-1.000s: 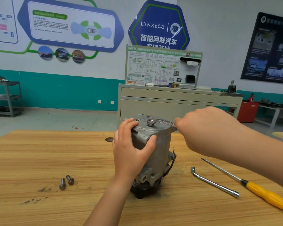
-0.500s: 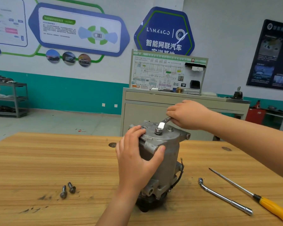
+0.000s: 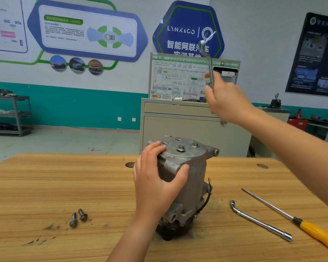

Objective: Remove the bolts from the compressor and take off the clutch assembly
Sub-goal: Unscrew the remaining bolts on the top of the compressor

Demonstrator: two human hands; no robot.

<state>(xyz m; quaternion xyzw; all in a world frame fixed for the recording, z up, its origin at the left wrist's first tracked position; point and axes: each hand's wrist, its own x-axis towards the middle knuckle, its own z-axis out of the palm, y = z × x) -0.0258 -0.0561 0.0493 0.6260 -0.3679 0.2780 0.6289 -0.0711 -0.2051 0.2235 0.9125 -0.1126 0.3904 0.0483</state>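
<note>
The compressor (image 3: 193, 176) stands on end on the desk (image 3: 55, 186), its dark clutch (image 3: 170, 232) at the bottom against the wood and its flat grey cap facing up. The left grip (image 3: 155, 188) is wrapped round the compressor's upper left side, with the fingers laid over the rim of the cap and the thumb pressed against a lug on the near face. A bolt (image 3: 181, 148) stands in the middle of the cap, with a second bolt head just to its right and open holes behind it. The right grip (image 3: 227, 104) hangs well above and to the right of the compressor, its fingers curled round the shank of a wrench (image 3: 209, 61) whose upper end points upward, clear of the cap; the lower end is blurred. Left of the compressor, two loose bolts (image 3: 78, 217) lie side by side on the desk among dark smudges. Right of the compressor lies a bent socket bar (image 3: 259, 221), and farther right a screwdriver (image 3: 314, 230) with a yellow handle, the two apart.
</note>
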